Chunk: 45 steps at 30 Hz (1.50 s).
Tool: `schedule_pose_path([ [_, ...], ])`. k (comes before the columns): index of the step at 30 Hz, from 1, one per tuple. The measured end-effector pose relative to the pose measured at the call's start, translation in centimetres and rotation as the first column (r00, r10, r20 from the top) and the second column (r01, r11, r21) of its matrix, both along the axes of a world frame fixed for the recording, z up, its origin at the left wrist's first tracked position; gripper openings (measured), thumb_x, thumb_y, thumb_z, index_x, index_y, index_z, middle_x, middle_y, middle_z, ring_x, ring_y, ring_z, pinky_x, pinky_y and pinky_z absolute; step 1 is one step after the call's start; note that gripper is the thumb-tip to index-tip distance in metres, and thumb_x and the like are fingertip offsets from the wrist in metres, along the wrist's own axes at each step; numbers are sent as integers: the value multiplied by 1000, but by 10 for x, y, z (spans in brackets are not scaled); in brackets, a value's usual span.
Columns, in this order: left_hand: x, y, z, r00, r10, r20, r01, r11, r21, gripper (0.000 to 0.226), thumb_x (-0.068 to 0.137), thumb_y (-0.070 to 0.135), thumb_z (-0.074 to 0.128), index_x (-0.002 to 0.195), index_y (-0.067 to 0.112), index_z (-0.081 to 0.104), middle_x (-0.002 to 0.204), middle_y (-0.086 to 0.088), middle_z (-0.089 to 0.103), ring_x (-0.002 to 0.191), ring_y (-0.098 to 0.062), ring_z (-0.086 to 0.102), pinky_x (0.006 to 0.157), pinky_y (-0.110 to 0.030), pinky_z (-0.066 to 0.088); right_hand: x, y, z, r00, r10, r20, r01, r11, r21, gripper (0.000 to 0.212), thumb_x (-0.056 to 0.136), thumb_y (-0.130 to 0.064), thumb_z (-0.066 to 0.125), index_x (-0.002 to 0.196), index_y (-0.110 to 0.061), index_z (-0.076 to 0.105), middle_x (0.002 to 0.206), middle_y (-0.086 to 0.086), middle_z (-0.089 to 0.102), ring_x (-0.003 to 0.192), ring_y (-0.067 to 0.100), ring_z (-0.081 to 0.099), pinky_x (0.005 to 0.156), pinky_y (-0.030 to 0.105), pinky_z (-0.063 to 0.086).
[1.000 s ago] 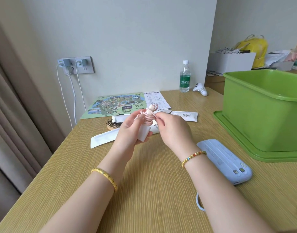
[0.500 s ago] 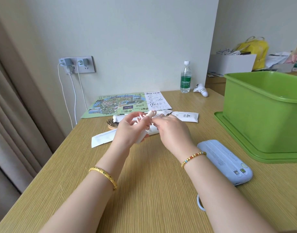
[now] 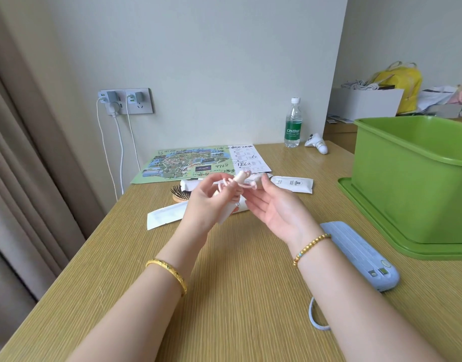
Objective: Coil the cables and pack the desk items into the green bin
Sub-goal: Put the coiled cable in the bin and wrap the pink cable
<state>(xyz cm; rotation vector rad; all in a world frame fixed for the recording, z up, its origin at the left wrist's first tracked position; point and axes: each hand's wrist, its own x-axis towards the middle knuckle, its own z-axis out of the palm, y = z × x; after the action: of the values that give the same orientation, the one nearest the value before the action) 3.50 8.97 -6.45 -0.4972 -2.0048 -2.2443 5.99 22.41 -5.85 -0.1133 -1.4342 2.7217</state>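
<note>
My left hand point(image 3: 207, 202) holds a coiled pink cable point(image 3: 237, 180) with a pale plug sticking up, above the middle of the wooden desk. My right hand point(image 3: 279, 212) has its palm turned up; thumb and forefinger pinch the cable's loose end and the other fingers are spread. The green bin point(image 3: 407, 178) stands at the right on its green lid point(image 3: 376, 218), and its inside is hidden from here. A pale blue power bank point(image 3: 360, 254) lies by my right forearm, with a light blue cord loop point(image 3: 313, 317) beside it.
Behind my hands lie a hairbrush point(image 3: 180, 193), white sachets point(image 3: 292, 183) and a longer white packet point(image 3: 164, 218), and a printed map point(image 3: 182, 163). A water bottle point(image 3: 293, 124) and white controller point(image 3: 317, 143) stand at the back. Chargers point(image 3: 112, 99) with white leads hang from the wall socket.
My right hand has turned palm up and its fingers have spread, while the left hand has kept the coil and tilted slightly. The view has shifted a little.
</note>
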Motion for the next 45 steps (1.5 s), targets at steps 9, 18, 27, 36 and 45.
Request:
schedule_pose_path([
  [9, 0, 2, -6, 982, 32, 186, -46, 996, 73, 6, 90, 23, 60, 84, 22, 62, 73, 1, 65, 57, -18, 61, 43, -19, 48, -7, -6, -5, 943, -317, -103, 331, 854, 401, 13, 91, -13, 52, 92, -25, 57, 75, -6, 54, 67, 8, 51, 72, 27, 49],
  [18, 1, 4, -6, 997, 52, 59, -51, 998, -29, 3, 86, 29, 64, 88, 29, 62, 72, 8, 68, 61, -11, 65, 52, -19, 52, -7, -10, -6, 936, -314, -158, 349, 776, 525, 11, 88, -22, 55, 89, -12, 50, 80, 5, 55, 78, 18, 54, 68, 28, 38],
  [27, 7, 11, -8, 995, 8, 103, -9, 1000, 6, 8, 90, 26, 59, 97, 27, 62, 91, -5, 68, 70, -17, 61, 49, -20, 40, -2, -16, -5, 958, -204, -201, 286, 703, 650, 21, 86, -19, 50, 84, -2, 62, 67, -2, 58, 61, 11, 50, 63, 27, 42],
  [36, 10, 12, -9, 991, 2, 133, -8, 999, 42, 15, 91, 31, 56, 104, 31, 64, 85, 4, 68, 62, -7, 61, 43, -15, 37, 3, -9, 2, 977, -8, -211, 160, 679, 717, 34, 94, -31, 44, 80, -9, 65, 57, -7, 46, 42, 1, 36, 48, 18, 32],
  [45, 9, 8, -4, 993, -115, 40, 119, 985, -122, 20, 97, 30, 45, 112, 34, 59, 91, 4, 68, 71, -4, 63, 55, -17, 47, 7, -5, 3, 980, 75, -183, 77, 708, 702, 29, 97, -39, 38, 88, -32, 65, 60, -18, 53, 60, 3, 46, 50, 17, 30],
])
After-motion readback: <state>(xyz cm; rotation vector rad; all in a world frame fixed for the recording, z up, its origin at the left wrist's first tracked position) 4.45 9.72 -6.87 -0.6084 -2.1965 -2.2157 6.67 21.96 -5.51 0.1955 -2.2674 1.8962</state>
